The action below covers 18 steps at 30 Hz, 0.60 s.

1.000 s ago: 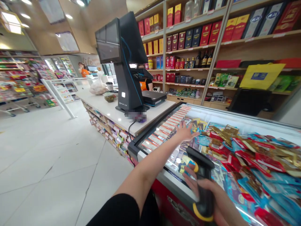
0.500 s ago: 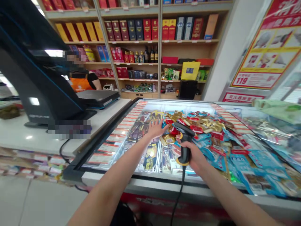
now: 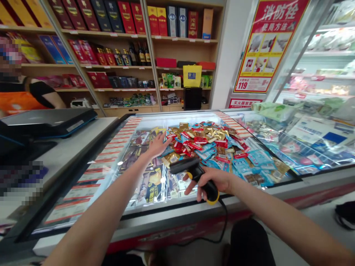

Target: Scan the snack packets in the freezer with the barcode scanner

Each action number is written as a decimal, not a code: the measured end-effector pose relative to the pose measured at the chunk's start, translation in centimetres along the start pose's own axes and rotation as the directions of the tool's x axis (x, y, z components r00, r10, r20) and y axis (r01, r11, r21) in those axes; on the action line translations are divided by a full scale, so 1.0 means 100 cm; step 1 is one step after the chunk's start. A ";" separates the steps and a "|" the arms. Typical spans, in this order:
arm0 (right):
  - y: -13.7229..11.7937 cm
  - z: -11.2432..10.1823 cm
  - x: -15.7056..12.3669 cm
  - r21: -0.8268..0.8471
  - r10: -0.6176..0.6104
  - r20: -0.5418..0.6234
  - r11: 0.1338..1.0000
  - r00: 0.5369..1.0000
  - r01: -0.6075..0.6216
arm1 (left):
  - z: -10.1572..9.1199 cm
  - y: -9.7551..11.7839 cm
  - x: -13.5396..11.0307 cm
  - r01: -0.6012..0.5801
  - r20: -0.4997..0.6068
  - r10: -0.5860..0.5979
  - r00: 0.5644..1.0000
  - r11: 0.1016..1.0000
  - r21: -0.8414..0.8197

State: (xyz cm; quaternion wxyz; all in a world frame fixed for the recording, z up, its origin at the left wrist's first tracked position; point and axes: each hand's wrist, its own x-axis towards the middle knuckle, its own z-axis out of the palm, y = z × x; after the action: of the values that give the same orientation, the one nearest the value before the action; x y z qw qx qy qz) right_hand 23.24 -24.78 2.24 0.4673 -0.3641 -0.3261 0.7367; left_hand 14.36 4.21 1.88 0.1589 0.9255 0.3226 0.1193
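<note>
My right hand (image 3: 212,181) is wrapped round the grip of a black barcode scanner (image 3: 185,165) with yellow trim. The scanner's head points left, and its cable hangs from the handle end. My left hand (image 3: 158,145) reaches forward with its fingers spread and nothing in it. It is over the left edge of a heap of snack packets (image 3: 205,146) in red, gold and blue; I cannot tell whether it touches them. Dark packets with yellow print (image 3: 152,186) lie flat below and left of it. All of these packets are in a glass-edged chest display (image 3: 91,184).
A counter (image 3: 104,129) with a weighing scale (image 3: 47,122) stands to the left, a person in an orange apron (image 3: 19,101) behind it. Shelves of boxes and bottles (image 3: 111,33) line the back wall. More packaged goods (image 3: 313,129) fill the right section.
The view has swung right. My right hand has turned the scanner so that its head tilts further left and down. My left hand remains spread at the packets' edge.
</note>
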 end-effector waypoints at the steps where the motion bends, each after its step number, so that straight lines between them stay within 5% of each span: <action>1: 0.000 -0.006 -0.003 -0.032 0.072 0.072 0.997 0.995 -0.070 | -0.001 -0.001 0.005 0.001 -0.012 -0.001 1.000 1.000 0.009; 3: -0.002 -0.015 -0.004 -0.070 0.170 0.187 0.985 0.968 -0.159 | -0.001 -0.001 0.019 -0.001 -0.028 0.002 1.000 1.000 0.030; 9: -0.005 -0.015 0.012 -0.180 0.185 0.362 0.976 0.914 -0.126 | -0.006 0.009 0.066 0.007 0.004 -0.007 1.000 0.999 0.036; 14: -0.004 -0.026 0.022 -0.324 0.299 0.446 0.932 0.844 -0.159 | 0.000 0.021 0.110 -0.041 0.134 0.057 0.989 0.992 -0.121; 18: -0.007 -0.045 0.030 -0.383 0.338 0.505 0.912 0.794 -0.145 | 0.008 0.034 0.135 -0.112 0.245 0.124 0.962 0.992 -0.062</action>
State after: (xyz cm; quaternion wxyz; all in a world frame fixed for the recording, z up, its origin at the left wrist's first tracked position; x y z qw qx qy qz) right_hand 26.49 -21.11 -0.21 0.1849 -0.2427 -0.5153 0.8009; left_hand 26.87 10.09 4.04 0.2127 0.9466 0.2415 0.0197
